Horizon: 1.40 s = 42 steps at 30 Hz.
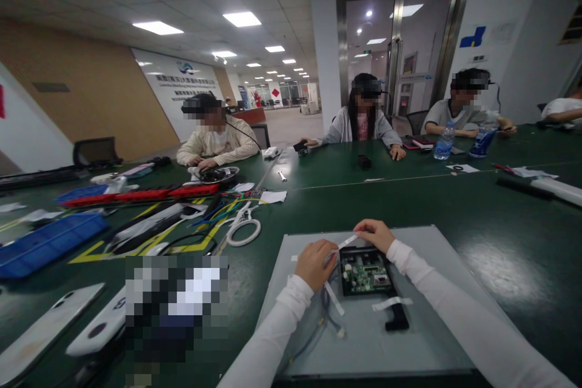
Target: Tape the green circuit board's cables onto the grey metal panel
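The table [409,200] is dark green, long and slightly glossy, in a wide open hall with panel lights in the ceiling, a wood-clad wall on the left and a glass door [395,54] far right. Three people sit along the far edge, one far left and two by the door, with two bottles [443,142] beside the rightmost. On the left lie blue trays [45,242], a red socket bar [136,195] and a white cable coil [243,231]. Two phones [45,330] lie at the near left.

Right in front of me a grey panel [436,315] lies flat, its long axis running left to right. On its middle sits a green board [366,273] in a black frame, face up. A black arm leads off from the frame's near right corner. Thin wires [325,315] trail from the board's left side toward me.

My right hand [375,234] is at the board's far edge, fingertips pressed together on one end of a white tape [348,241]. The tape runs left and slightly nearer, toward my left hand [316,264], just off the board's far left corner. That hand is curled, knuckles up and fingertips hidden, so I cannot tell whether it grips the tape's other end.
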Tool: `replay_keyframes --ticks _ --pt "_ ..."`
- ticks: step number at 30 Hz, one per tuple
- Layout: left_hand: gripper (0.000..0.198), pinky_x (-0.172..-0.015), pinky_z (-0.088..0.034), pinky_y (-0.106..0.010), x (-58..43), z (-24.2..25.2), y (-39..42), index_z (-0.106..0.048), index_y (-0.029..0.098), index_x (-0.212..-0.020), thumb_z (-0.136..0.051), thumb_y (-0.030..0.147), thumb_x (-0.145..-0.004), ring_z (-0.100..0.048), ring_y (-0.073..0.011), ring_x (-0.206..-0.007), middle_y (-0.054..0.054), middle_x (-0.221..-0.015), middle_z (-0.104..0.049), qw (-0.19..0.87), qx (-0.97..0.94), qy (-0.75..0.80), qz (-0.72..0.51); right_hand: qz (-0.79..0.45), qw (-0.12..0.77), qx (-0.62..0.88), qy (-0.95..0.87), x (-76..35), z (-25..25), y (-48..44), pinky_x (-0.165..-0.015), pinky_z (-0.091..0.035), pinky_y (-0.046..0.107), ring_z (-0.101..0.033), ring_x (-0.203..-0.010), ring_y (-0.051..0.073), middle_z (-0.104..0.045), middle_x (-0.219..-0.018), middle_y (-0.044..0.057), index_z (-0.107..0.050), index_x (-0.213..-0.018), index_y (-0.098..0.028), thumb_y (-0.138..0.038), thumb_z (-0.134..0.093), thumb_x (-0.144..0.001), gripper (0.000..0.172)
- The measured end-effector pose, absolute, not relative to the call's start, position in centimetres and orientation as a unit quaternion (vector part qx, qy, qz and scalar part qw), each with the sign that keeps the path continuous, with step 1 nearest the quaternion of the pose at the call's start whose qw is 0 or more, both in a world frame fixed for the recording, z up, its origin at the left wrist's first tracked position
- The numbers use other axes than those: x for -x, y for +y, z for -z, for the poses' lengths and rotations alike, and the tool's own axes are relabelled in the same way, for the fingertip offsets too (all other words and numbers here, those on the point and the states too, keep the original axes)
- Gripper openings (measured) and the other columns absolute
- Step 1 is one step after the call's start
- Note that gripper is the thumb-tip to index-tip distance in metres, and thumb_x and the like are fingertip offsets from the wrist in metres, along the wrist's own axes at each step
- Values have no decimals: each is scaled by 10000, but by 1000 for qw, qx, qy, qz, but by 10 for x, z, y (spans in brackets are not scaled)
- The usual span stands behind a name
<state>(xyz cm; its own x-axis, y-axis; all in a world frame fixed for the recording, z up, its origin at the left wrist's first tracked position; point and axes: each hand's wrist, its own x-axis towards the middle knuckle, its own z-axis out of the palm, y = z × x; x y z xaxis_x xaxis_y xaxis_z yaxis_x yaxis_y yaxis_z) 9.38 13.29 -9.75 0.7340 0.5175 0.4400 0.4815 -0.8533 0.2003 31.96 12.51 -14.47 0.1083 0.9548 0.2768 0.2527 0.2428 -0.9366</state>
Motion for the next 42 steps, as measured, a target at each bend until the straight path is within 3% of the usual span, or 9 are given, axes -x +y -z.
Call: replay_keyframes --ticks 13,27,42 --pt "157 -754 -366 -278 -95 105 138 -538 195 -885 -409 152 -807 -522 -153 -830 -16 -865 -575 61 -940 262 -208 -308 557 538 -553 -323 154 130 -645 -414 251 -543 -660 129 -595 -681 3 -581 -728 -157 -257 -578 -615 150" --pt "243 -772 -406 -290 -94 110 144 -540 176 -900 -408 57 -734 -513 -160 -866 -46 -920 -541 114 -917 283 -255 -281 542 562 -558 -321 151 127 -624 -411 249 -528 -630 127 -583 -654 -2 -575 -715 -160 -252 -555 -629 128" --pt "232 -729 -396 -267 -92 105 143 -597 170 -718 -423 19 -686 -534 -150 -777 -24 -777 -586 97 -919 309 -226 -244 522 583 -573 -322 154 127 -615 -410 240 -537 -630 126 -589 -655 -6 -582 -720 -160 -245 -531 -632 133"
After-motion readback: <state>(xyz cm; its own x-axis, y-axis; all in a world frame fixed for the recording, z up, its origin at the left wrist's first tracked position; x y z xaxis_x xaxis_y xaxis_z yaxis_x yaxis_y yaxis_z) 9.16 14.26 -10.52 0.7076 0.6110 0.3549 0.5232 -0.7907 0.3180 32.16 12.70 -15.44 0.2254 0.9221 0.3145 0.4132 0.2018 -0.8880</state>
